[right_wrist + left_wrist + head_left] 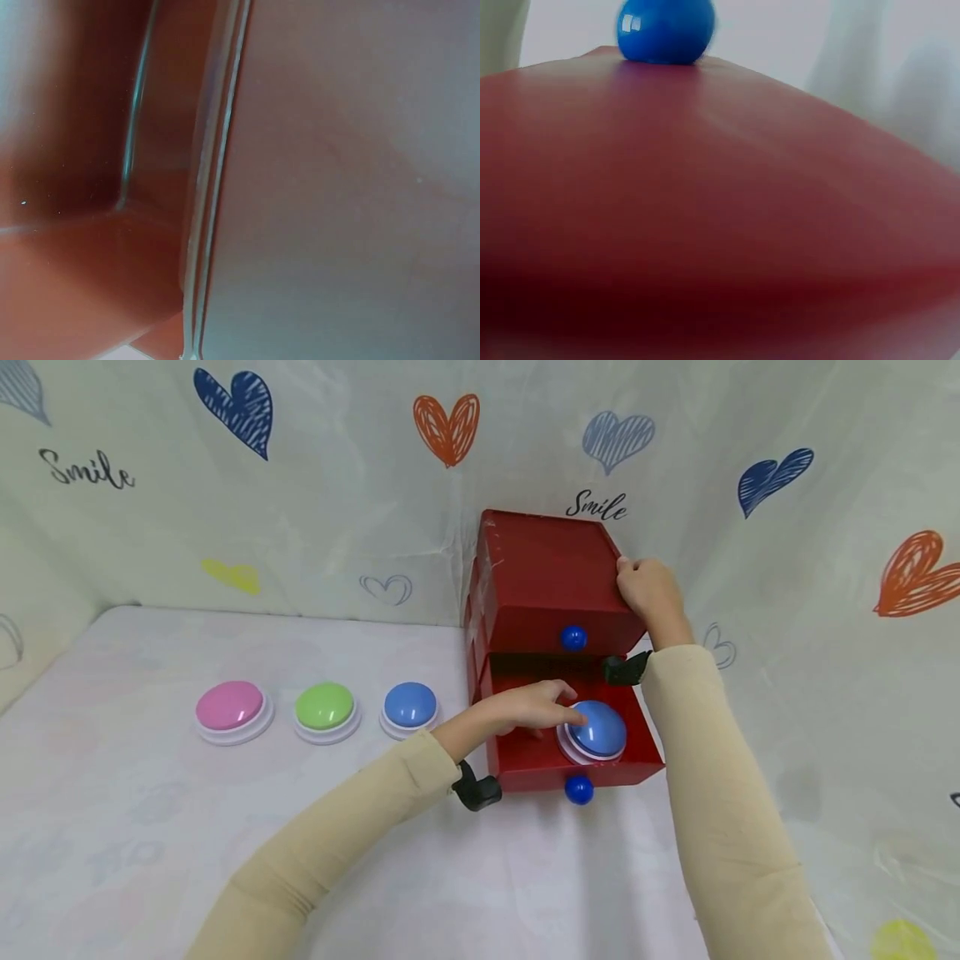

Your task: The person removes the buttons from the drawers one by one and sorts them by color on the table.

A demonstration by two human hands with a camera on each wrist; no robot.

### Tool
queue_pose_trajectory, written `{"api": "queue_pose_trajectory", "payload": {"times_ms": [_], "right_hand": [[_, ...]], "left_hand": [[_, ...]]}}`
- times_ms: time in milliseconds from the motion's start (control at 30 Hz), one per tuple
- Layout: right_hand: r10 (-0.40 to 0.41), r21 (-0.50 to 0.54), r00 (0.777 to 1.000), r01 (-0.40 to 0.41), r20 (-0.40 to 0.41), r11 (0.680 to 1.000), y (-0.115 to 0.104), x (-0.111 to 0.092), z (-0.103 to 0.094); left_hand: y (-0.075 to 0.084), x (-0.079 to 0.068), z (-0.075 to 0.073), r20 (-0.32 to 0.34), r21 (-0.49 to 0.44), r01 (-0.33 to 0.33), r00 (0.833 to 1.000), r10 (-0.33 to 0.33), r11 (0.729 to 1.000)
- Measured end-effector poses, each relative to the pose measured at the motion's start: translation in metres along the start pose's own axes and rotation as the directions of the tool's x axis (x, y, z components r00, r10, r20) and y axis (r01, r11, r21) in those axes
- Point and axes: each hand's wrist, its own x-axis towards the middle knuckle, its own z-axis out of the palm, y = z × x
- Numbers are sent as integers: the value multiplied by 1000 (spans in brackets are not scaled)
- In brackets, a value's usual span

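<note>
A red two-drawer cabinet (551, 560) stands at the back wall with its lower drawer (525, 775) pulled out. In that drawer a blue dome button (602, 729) on a white base leans a little, near the drawer's front. My left hand (534, 705) reaches over the drawer's left side, fingers extended, one fingertip on the blue dome. With my right hand (651, 593) I grip the cabinet's top right edge, thumb on top. The left wrist view shows the drawer's red front and its blue knob (666, 30); the right wrist view shows red cabinet panels (337, 180) close up.
Left of the cabinet, a pink button (229, 705), a green button (324, 706) and a smaller-looking blue button (410, 704) sit in a row on the white table (150, 827). The upper drawer, with a blue knob (573, 638), is shut. A heart-printed curtain (330, 510) hangs behind.
</note>
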Motion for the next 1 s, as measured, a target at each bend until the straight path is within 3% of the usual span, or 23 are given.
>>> {"api": "queue_pose_trajectory", "payload": {"times_ms": [333, 1000], "right_hand": [[11, 16, 1000, -11, 5, 1000, -1, 0, -1], [22, 20, 1000, -23, 4, 1000, 0, 0, -1]], "left_hand": [[-1, 0, 5, 37, 105, -84, 996, 80, 991], [-3, 1, 7, 39, 177, -109, 994, 103, 978]]}}
